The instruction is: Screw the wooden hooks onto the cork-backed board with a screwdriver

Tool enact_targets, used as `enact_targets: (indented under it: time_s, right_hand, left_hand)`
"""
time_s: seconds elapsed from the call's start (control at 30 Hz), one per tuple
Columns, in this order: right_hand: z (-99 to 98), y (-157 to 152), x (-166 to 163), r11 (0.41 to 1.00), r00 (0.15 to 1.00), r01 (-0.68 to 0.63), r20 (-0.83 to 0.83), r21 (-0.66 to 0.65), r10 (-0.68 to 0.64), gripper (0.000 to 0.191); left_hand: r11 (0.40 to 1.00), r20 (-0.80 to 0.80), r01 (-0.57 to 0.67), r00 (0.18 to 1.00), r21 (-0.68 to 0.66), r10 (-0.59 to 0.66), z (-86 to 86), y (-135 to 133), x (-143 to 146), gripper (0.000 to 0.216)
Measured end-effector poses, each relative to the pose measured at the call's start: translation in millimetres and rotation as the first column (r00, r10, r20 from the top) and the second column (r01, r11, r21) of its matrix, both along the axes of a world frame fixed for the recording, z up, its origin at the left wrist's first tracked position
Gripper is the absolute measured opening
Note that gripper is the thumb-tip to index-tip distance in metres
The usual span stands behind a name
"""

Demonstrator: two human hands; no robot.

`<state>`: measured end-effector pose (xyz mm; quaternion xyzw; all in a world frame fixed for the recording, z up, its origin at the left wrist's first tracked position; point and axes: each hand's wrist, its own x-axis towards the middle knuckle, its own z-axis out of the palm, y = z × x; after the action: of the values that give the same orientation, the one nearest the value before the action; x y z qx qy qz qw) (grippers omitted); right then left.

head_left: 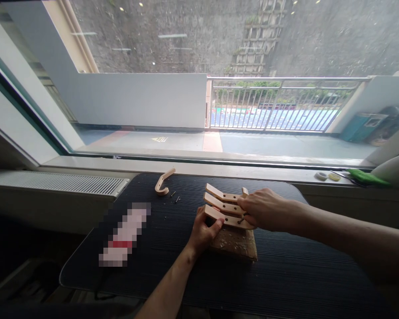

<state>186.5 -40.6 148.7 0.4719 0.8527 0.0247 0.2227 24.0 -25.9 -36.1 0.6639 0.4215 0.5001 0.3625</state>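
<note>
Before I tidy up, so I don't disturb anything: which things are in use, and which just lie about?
In use: block, hooks on it, left hand gripping block, right hand on hooks; likely loose hook, screws.
Lying about: tape rolls, green thing on sill.

Black table: wooden block, loose hook, screws.

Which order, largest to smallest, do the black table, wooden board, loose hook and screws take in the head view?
1. black table
2. wooden board, partly covered
3. loose hook, which lies farther from the camera but is plainly smaller
4. screws, the smallest, lying beside the hook
</note>
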Motion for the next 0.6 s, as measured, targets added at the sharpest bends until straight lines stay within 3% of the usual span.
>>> enact_targets:
  time_s: [0.17,0.27,0.33,0.5,0.6]
  right_hand:
    - [2.2,-12.9,-3.5,0.974,0.98,-0.197,0.032,0.115,0.194,0.017]
    - [-5.2,-14.7,1.1,0.945,0.949,-0.309,-0.025,0.111,0.313,0.022]
    - [-10.1,-10.0,4.3,0.954,0.955,-0.284,-0.064,0.093,0.291,0.021]
    - [-14.7,8.3,5.6,0.999,0.999,-0.042,-0.002,0.034,0.042,0.022]
    - [-11.7,10.5,5.5,0.998,0.998,-0.022,0.061,0.058,0.018,0.025]
  left_hand:
    - [1.0,-0.001,0.013,1.0,0.006,-0.013,-0.9,1.1,0.2,0.017]
    - [1.0,-0.004,0.005,1.0,0.012,-0.004,-0.9,2.1,0.7,0.017]
    - [1.0,-0.004,0.002,1.0,0.012,-0.002,-0.9,2.3,0.8,0.017]
    - [1.0,0.018,0.003,1.0,0.003,-0.003,-1.0,1.3,0.7,0.017]
    - [1.0,0.035,0.004,0.999,-0.005,-0.004,-0.6,0.7,0.6,0.018]
